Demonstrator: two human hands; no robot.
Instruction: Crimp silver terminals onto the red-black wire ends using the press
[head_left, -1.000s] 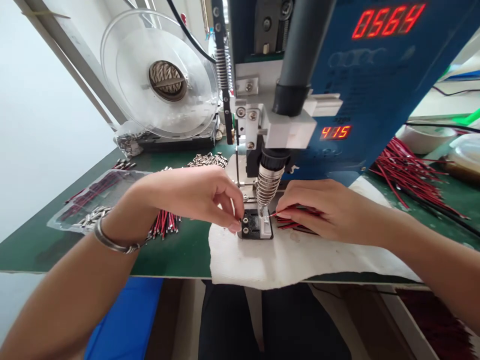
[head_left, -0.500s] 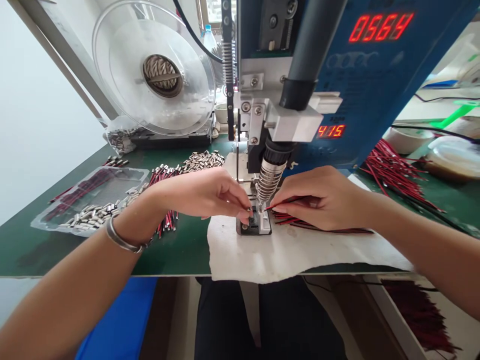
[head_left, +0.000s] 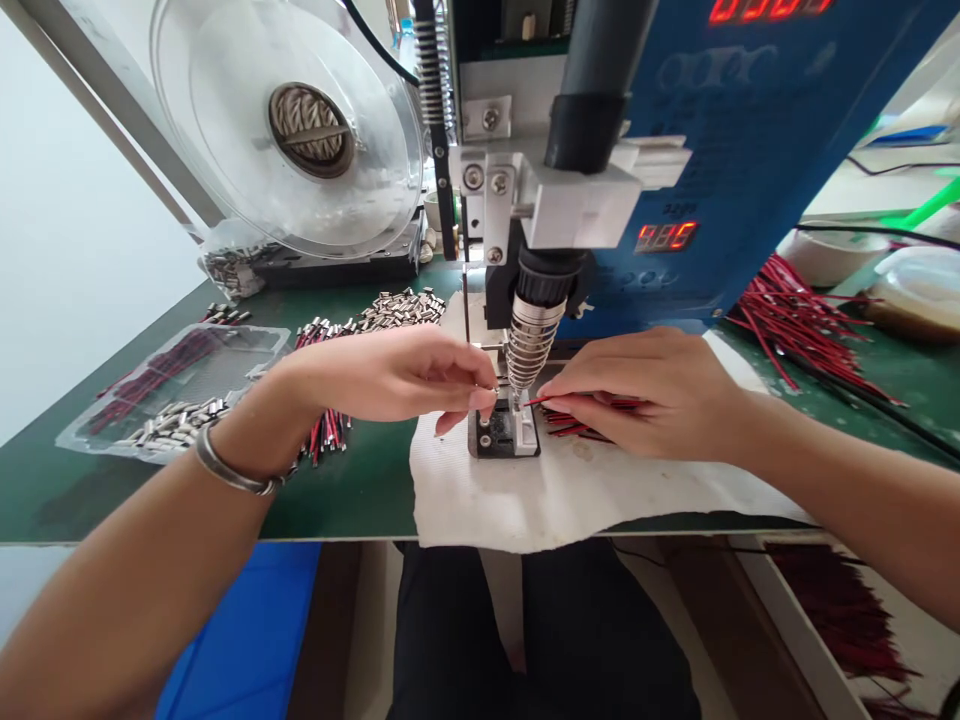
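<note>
In the head view my right hand (head_left: 645,395) pinches a red wire (head_left: 536,401), its tip at the point of the soldering iron (head_left: 531,345). More red and black wires (head_left: 574,425) lie under these fingers on the white cloth (head_left: 480,510). My left hand (head_left: 420,375) is closed at the fingertips just left of the iron tip. A tiny shiny bit shows at its fingertips, too small to name. Below both hands sits a small black fixture (head_left: 495,440) with a pale block on its right side.
The blue soldering machine (head_left: 720,160) rises behind my hands. Left are a clear plastic tray (head_left: 71,440) of small metal cylinders, wired pieces (head_left: 326,435), a heap of metal cylinders (head_left: 401,308) and a large clear reel (head_left: 225,130). Red wires (head_left: 795,310) lie right.
The view has tipped down slightly. My left fingertips have lifted a little off the fixture, and its lower fingers have spread. My right hand keeps the red wire at the iron tip.
</note>
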